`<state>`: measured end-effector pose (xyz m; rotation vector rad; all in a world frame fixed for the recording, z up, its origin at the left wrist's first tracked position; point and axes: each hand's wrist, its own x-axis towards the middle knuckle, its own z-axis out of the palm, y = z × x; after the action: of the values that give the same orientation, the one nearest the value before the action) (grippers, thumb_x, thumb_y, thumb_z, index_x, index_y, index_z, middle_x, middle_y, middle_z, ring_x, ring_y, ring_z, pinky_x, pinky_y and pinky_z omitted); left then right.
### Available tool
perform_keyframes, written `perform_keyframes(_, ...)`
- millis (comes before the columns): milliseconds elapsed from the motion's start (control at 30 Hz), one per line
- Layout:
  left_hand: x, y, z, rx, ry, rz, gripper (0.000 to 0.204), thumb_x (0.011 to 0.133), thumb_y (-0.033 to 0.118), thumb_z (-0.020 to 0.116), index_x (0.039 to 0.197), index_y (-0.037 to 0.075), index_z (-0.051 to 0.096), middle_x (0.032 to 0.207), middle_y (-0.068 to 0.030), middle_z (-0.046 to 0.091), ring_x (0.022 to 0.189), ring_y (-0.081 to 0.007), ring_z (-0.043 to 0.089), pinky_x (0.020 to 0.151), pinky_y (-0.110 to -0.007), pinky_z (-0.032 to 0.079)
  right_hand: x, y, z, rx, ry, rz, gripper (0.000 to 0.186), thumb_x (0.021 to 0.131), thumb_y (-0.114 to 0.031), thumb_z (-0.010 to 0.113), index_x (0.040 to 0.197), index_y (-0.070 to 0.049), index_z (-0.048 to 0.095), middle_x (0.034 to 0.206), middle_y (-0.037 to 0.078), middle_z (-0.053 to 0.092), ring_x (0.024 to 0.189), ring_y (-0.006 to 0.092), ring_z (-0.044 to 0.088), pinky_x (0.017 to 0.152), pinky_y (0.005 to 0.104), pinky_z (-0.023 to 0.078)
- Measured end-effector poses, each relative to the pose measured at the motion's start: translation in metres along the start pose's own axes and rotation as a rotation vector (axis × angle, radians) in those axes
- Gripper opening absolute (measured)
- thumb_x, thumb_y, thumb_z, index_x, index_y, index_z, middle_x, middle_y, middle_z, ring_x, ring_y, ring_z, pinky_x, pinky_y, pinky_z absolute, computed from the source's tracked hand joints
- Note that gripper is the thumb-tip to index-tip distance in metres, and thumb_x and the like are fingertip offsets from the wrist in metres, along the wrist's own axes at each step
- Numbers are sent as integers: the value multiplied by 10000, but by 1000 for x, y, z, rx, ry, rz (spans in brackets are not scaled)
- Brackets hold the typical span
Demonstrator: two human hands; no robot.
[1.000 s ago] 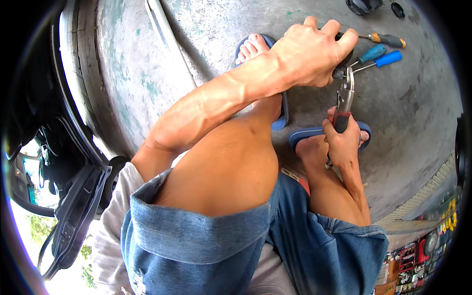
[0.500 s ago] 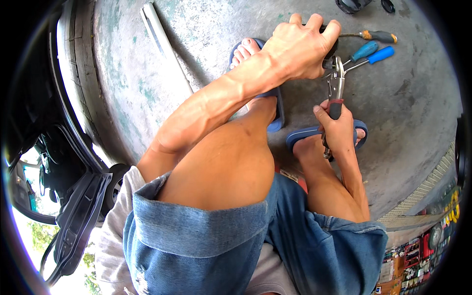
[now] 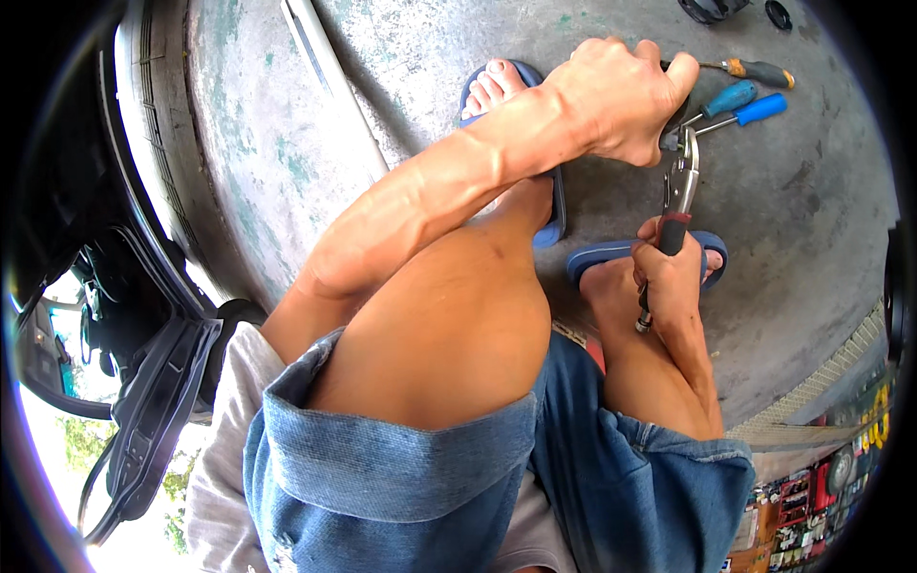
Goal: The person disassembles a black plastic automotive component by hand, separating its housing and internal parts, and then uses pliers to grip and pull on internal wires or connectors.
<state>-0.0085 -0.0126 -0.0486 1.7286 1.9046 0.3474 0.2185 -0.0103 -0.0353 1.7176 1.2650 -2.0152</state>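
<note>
Pliers (image 3: 680, 186) sit upright in your right hand (image 3: 669, 277), which is wrapped tight around the dark red-and-black handles low down, just above your right foot in its blue sandal (image 3: 602, 258). The metal jaws point up toward your left hand (image 3: 621, 100) and meet something at its underside — what they bite on is hidden by your fingers. Your left hand is curled into a closed grip around that small dark part, knuckles up, forearm crossing over your left knee from the lower left.

Just beyond your left hand, on the concrete floor (image 3: 793, 191), lie three screwdrivers side by side: one with a dark and orange handle (image 3: 759, 72) nearest the top edge, then two blue-handled ones (image 3: 740, 103), tips aimed at your hand. Your left foot rests in the other blue sandal (image 3: 549, 205), toes toward the top edge. A pale flat bar (image 3: 325, 72) lies on the floor running from the top edge toward your left forearm. A dark tyre (image 3: 162, 172) curves down the left side — near it, but apart from both hands. You wear rolled denim shorts (image 3: 401, 468).
</note>
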Motion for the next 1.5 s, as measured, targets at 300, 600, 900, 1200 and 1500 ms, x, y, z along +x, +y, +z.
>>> perform_keyframes(300, 2, -1, -5, -26, 15, 1, 563, 632, 300, 794, 1007, -9, 510, 882, -252, 646, 744, -435, 684, 645, -489, 573, 3, 8, -6, -163, 71, -133, 162, 743, -35, 587, 897, 17, 598, 750, 71, 596, 686, 162, 547, 664, 306, 457)
perform_keyframes(600, -2, -8, 2, -62, 129, 65, 569, 624, 298, 803, 1008, 0, 507, 845, -237, 634, 697, -432, 668, 620, -478, 573, 0, 1, -5, -232, 85, -152, 163, 737, -39, 596, 892, 10, 589, 734, 68, 589, 681, 161, 549, 652, 304, 457)
perform_keyframes(900, -6, -17, -11, -314, 76, -20, 709, 726, 436, 805, 1311, 123, 557, 1078, -154, 685, 1044, -342, 662, 890, -413, 529, -2, -3, -7, -207, 50, -154, 189, 714, -13, 605, 900, 3, 581, 739, 52, 566, 688, 148, 530, 654, 293, 445)
perform_keyframes(1200, 22, -25, -12, -681, -162, -373, 1067, 692, 887, 539, 1333, 36, 607, 1214, -217, 667, 1190, -394, 595, 1039, -432, 451, -1, -3, -8, -92, -9, -121, 195, 703, -2, 595, 898, 2, 584, 763, 37, 553, 708, 146, 519, 662, 288, 428)
perform_keyframes(1500, 12, -19, -9, -774, -203, -381, 669, 607, 563, 772, 1085, 95, 760, 1051, -140, 720, 950, -270, 660, 873, -353, 509, -8, -6, -9, -148, -12, -127, 210, 686, -18, 597, 894, 7, 581, 756, 58, 558, 717, 161, 531, 671, 293, 433)
